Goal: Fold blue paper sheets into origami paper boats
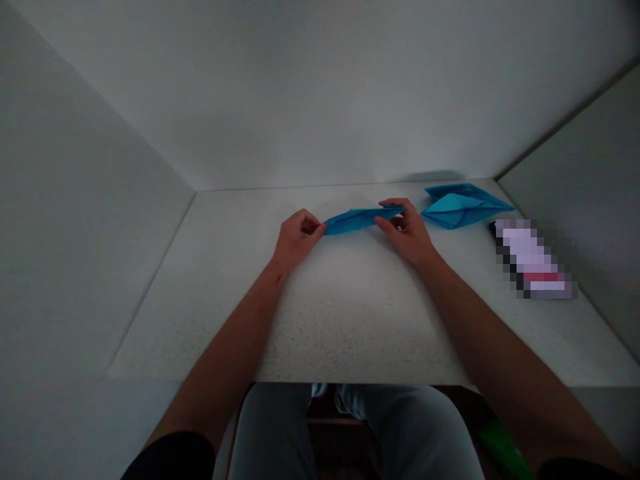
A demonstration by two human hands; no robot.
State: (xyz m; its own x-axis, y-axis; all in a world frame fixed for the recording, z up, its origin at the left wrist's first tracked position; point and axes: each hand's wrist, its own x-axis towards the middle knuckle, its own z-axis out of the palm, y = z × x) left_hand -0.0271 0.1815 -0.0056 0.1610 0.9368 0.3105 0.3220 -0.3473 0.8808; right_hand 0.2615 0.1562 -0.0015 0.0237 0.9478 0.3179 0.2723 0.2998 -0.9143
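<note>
Between my two hands is a long, narrow piece of folded blue paper (353, 220), held slightly above the white tabletop. My left hand (299, 235) pinches its left tip between thumb and fingers. The right end sits in my right hand (406, 233), with the thumb at the near side and the fingers on the far side. To the right of that hand lies more folded blue paper (463, 208), pointed at its ends and resting on the table near the wall.
A blurred-out phone-like object (533, 260) lies on the right of the white table (350, 320). Walls border the table at the back, left and right. Below the front edge are my legs (400, 427) and something green (503, 447) at the lower right.
</note>
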